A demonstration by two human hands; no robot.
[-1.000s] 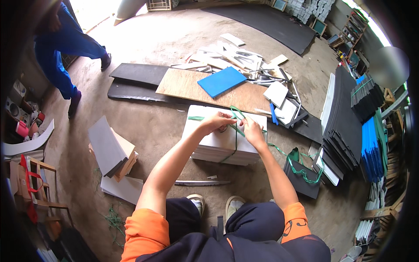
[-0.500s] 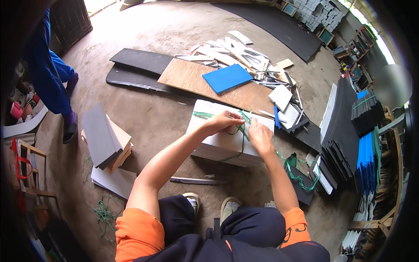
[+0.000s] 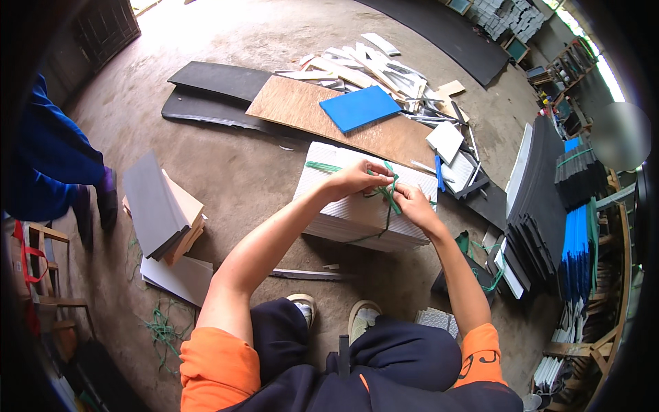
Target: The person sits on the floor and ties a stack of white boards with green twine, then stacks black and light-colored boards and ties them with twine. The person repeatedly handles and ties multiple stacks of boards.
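Observation:
A block of stacked white sheets (image 3: 317, 191) lies on the floor before me, with green twine (image 3: 322, 167) running across its top and down its near side. My left hand (image 3: 362, 176) is closed on the twine near the middle of the top, thumb and fingers pinched together. Just to its right, my right hand (image 3: 414, 207) pinches the same twine from the other side. Between the hands the strands cross and form small loops; whether a knot is pulled tight there I cannot tell.
Beyond the block lie a brown board (image 3: 288, 101), a blue sheet (image 3: 360, 108) and a heap of white offcuts (image 3: 374, 72). Grey sheets (image 3: 152, 202) are piled at left, near a person in blue trousers (image 3: 51, 154). Dark sheets (image 3: 542, 206) stand at right; loose twine (image 3: 165, 333) lies lower left.
My hands have come closer together at the twine, and loops now show between them. The trailing twine at right has drawn back. The person at left has shifted nearer.

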